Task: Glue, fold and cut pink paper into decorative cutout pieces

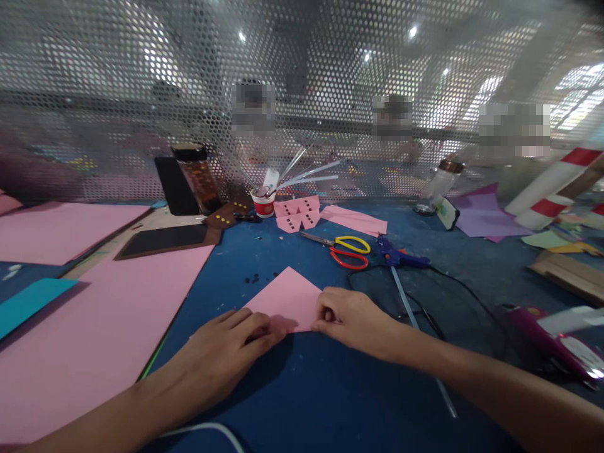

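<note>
A piece of pink paper (289, 294) lies on the blue table before me, one corner pointing away and a straight edge towards me. It looks folded into a triangle. My left hand (236, 340) presses on its left part, fingers curled together at the near edge. At the right corner, my right hand (352, 318) is closed, with thumb and finger pinching the paper. Just beyond lie scissors (349, 250) with one yellow and one red handle. A blue glue gun (401, 255) with a clear glue stick rests to their right. Small black bits (252, 279) lie left of the paper.
Large pink sheets (108, 327) and a dark tablet-like slab (163, 241) cover the left side. At the back stand a jar (201, 179), a cup of sticks (263, 204) and a pink cutout (297, 214) with black squares. A magenta tool (557, 343) and cables lie right.
</note>
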`<action>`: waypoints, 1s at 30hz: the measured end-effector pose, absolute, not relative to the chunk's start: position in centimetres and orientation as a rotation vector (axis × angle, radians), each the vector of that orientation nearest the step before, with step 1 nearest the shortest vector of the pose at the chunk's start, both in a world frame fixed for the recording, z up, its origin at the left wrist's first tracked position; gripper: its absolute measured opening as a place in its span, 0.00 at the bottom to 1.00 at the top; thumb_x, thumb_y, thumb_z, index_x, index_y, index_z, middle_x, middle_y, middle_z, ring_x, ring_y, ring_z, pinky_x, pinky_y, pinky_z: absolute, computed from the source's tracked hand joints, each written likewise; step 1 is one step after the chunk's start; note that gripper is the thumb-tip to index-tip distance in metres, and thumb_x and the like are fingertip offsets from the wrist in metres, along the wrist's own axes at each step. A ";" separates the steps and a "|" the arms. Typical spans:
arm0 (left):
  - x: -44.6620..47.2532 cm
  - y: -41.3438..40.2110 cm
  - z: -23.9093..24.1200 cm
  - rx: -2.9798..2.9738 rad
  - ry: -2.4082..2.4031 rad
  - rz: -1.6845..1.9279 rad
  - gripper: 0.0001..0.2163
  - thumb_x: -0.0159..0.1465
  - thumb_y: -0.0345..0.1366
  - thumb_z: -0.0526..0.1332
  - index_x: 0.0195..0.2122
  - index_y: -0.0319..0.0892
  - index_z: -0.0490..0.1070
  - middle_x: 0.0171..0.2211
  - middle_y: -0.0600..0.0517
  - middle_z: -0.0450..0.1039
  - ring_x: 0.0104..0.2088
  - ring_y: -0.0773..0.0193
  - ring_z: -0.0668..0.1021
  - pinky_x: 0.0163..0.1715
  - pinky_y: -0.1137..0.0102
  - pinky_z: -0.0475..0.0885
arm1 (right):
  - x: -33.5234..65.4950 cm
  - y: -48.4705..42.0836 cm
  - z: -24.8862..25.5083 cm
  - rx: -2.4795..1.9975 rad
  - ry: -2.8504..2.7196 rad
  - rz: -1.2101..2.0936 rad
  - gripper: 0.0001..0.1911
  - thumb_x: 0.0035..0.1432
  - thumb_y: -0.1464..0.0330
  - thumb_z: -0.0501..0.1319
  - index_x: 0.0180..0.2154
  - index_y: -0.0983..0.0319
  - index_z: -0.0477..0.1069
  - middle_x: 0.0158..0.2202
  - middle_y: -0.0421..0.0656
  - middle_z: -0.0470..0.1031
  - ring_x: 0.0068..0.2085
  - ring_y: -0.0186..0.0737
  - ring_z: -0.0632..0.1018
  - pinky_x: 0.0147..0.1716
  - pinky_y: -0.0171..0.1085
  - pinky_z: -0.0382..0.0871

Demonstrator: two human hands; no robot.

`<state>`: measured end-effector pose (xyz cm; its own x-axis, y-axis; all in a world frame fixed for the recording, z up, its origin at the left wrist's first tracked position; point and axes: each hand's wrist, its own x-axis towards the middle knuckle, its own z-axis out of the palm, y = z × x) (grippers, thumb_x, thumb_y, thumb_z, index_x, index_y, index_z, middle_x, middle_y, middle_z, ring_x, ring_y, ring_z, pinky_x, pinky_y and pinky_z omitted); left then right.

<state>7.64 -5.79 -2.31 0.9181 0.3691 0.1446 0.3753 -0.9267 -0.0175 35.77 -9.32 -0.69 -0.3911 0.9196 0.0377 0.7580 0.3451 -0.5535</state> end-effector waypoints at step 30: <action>8.7 -7.7 -1.4 -2.996 -0.586 -0.149 0.22 0.66 0.24 0.53 0.61 0.41 0.64 0.51 0.45 0.72 0.46 0.53 0.73 0.45 0.60 0.66 | 35.7 -9.2 -0.3 -1.498 -2.273 0.655 0.06 0.57 0.71 0.66 0.31 0.62 0.70 0.32 0.37 0.73 0.34 0.32 0.71 0.33 0.32 0.59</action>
